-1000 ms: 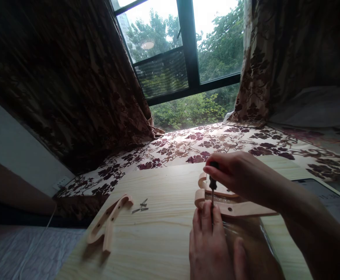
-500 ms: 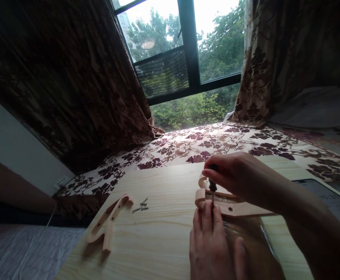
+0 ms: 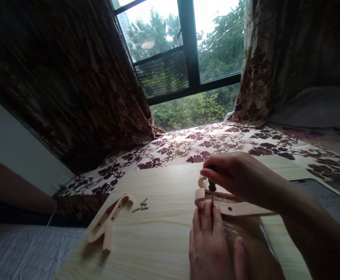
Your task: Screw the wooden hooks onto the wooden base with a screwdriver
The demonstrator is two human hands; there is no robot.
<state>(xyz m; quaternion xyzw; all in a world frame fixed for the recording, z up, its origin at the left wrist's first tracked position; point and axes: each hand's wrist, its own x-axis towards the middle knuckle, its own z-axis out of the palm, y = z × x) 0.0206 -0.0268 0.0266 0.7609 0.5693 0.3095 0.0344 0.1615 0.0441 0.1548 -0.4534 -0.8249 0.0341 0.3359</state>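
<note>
Over the board (image 3: 164, 194), right fingers (image 3: 217, 159) grip the screwdriver (image 3: 212, 186), shifted slightly; outstretched left fingers (image 3: 206, 217) press the wooden hook (image 3: 247, 209).

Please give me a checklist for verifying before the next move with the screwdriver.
1. Right hand grips the screwdriver: ok.
2. Screwdriver looks about upright: ok.
3. Tip sits properly in a screw: cannot tell, fingers of the left hand hide it.
4. Left fingers well away from the shaft: not ok, they lie close around it; a slip might hurt them.
5. Loose screws lie on the board, apart from both hands: ok.
6. Curved wooden piece under the screwdriver is firmly fixed: cannot tell.
</note>
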